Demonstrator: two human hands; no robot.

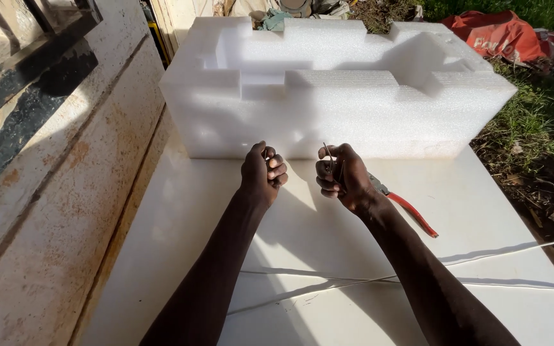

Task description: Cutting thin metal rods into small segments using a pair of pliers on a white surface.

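My left hand (263,172) is clenched in a fist over the white table (181,230); what it grips is hidden by the fingers. My right hand (342,176) is closed around red-handled pliers (411,213), whose handles stick out behind the wrist to the right. A thin bit of wire (327,154) stands up from the right fist. The two hands are close together, a little apart, just in front of a large white foam packing block (335,96).
A long thin white wire (508,251) lies across the table under my forearms. A weathered wall and dark window frame (40,128) run along the left. Grass, a red cloth (498,35) and litter lie to the right beyond the table edge.
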